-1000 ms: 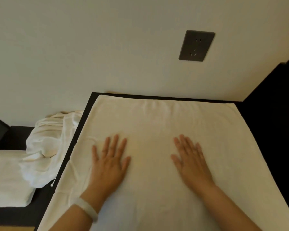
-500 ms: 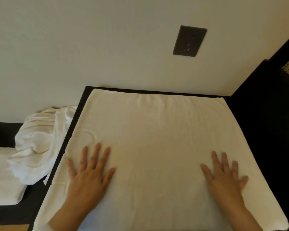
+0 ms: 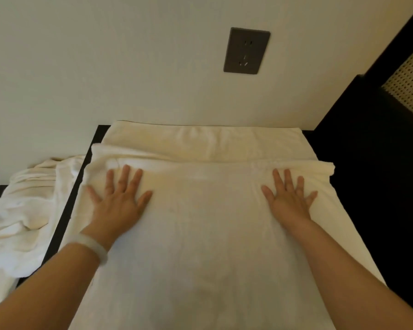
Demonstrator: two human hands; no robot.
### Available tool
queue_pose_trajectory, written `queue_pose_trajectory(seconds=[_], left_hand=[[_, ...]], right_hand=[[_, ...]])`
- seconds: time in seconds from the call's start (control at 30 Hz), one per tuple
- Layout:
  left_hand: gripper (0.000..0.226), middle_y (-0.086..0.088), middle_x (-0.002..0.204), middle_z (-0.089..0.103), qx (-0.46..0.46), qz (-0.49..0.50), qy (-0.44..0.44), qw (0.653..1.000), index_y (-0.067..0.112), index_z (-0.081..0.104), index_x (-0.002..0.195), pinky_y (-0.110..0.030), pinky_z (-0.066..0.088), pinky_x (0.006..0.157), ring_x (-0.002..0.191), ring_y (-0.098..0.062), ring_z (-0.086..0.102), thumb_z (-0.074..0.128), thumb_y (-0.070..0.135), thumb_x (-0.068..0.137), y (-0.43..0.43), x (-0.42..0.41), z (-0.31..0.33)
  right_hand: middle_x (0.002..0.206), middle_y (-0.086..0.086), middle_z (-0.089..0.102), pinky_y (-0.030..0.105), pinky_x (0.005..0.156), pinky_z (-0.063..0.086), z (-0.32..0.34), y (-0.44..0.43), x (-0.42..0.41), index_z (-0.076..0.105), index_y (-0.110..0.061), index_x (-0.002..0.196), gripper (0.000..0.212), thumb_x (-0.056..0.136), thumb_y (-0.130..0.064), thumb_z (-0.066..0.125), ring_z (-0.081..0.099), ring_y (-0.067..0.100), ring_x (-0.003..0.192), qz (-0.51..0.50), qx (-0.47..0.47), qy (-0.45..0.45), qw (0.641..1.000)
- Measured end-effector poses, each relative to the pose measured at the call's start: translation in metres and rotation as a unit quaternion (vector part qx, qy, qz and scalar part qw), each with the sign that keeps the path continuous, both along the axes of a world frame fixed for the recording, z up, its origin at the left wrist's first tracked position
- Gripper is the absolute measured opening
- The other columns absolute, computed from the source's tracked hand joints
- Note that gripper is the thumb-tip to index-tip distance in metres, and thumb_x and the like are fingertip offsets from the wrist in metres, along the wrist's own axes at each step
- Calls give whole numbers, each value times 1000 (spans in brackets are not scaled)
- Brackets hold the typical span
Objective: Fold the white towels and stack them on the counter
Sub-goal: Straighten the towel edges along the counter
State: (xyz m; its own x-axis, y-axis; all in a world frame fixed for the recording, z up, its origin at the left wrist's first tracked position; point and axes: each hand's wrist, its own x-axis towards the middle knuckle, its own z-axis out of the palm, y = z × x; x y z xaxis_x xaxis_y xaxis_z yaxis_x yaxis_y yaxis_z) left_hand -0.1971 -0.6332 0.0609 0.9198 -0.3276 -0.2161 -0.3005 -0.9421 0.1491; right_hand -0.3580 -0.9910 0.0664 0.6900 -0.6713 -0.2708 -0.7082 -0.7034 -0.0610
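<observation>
While the pale wall fills the upper half of the view, the white towel lies spread over nearly the whole top of the dark counter, its far edge against the wall. An upper layer of the towel ends in a raised, rolled edge running left to right, short of the far edge, so that a strip of the lower layer shows between that edge and the wall. The counter shows only as a narrow dark strip along the towel's left side and a dark area to its right. A crumpled heap of white towels sits on a lower dark surface just left of the counter, apart from the spread towel. The left hand presses flat on the upper layer near its left side, fingers straight, spread apart and pointing at the wall, fingertips touching the rolled edge. The right hand lies flat near the right side in the same manner, fingers straight and spread, gripping nothing. A perforated panel stands at the far right. A dark wall socket is mounted above the towel. A pale bracelet circles the left wrist
</observation>
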Motion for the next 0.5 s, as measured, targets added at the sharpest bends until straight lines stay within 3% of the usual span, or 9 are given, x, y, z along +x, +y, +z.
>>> queue_pose_trajectory(seconds=[0.13, 0.23, 0.3, 0.4, 0.5], left_hand=[[64, 6, 163, -20, 14, 14, 9, 1000, 35, -8, 156, -68, -5, 114, 150, -29, -15, 6, 60, 99, -30, 7, 13], [62, -5, 163, 19, -39, -127, -105, 985, 26, 28, 154, -66, 8, 113, 149, -33, 18, 18, 53, 98, -67, -57, 9], [59, -5, 157, 35, -49, -217, -96, 970, 27, 41, 149, -67, 18, 109, 145, -31, 31, 25, 53, 98, -75, -100, -2], [60, -1, 159, 30, -43, -178, -65, 981, 30, 34, 152, -67, 19, 111, 147, -26, 27, 23, 52, 97, -47, -99, -11], [69, 3, 164, 14, -20, -53, -77, 995, 33, 15, 156, -62, 9, 117, 151, -21, 10, 4, 57, 92, 11, -61, -14]], right_hand=[[165, -4, -15, 63, 116, -8, 19, 5, 24, -9, -34, 157, 70, 98, -64, 16, -15, 28, 151, 0, 31, 4, 1000], [166, 0, 4, 60, 117, -4, 12, 77, 14, 12, -26, 158, 67, 99, -57, 20, 2, 24, 153, 134, -15, -95, 986], [159, 4, 31, 60, 118, 14, -6, 125, -6, 37, -22, 152, 66, 94, -52, 26, 30, 27, 147, 245, -20, -138, 959], [158, 4, 33, 46, 118, 13, -20, 112, -26, 38, -20, 151, 64, 95, -50, 28, 32, 23, 146, 270, -13, -125, 955], [165, 1, 12, 40, 122, 0, -17, 50, -37, 16, -23, 158, 75, 93, -58, 7, 10, 17, 152, 135, -60, -107, 983]])
